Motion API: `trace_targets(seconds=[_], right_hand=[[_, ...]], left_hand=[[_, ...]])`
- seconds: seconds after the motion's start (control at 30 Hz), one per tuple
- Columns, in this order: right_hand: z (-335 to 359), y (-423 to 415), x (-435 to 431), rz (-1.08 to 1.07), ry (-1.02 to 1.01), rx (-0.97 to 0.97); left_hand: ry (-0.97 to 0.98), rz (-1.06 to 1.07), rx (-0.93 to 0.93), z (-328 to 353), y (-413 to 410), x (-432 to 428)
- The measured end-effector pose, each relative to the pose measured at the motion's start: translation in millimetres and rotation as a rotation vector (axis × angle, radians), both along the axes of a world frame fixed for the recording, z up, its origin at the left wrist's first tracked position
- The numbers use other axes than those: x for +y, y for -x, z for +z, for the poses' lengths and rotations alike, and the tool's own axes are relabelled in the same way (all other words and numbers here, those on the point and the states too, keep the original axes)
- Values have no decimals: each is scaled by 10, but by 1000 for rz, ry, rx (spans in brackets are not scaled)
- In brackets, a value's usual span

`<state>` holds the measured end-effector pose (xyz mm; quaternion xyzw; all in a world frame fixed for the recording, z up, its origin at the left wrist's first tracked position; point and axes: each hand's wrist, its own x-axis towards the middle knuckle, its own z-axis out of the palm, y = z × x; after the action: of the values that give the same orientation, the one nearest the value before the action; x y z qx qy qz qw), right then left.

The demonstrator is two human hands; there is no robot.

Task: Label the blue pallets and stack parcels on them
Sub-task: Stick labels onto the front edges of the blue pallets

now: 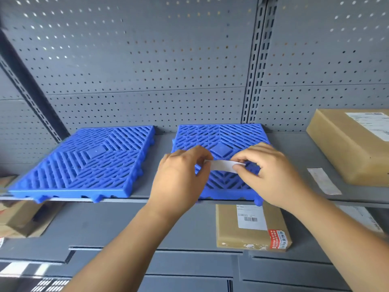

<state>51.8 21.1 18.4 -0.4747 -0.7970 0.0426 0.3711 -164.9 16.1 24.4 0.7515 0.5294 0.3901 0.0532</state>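
Evidently pinching the white label strip at either end with left hand and right hand, holding it taut just above the right blue pallet on the shelf, probably to press it down flat, cardboard parcel nearby not yet stacked.

Above the right blue slatted plastic pallet near the grey metal shelf's front edge, left hand and right hand pinch a white paper label strip.

Right parcel cut by edge
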Motion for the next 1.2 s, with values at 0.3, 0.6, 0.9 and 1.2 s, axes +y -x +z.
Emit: trace_targets(seconds=[0.3, 0.6, 0.9, 1.2], right_hand=[[2, 1397, 196, -9, -105, -24], [-99, 2550, 239, -39, -95, -28], [-159, 3357, 311, -71, -165, -36], [-406, 3778, 247, -82, -216, -138]], left_hand=[[24, 14, 33, 5, 1357, 156], [34, 2, 48, -49, 2562, 254], [70, 29, 31, -129, 3357, 291], [-27, 46, 221, -267, 3791, 293]])
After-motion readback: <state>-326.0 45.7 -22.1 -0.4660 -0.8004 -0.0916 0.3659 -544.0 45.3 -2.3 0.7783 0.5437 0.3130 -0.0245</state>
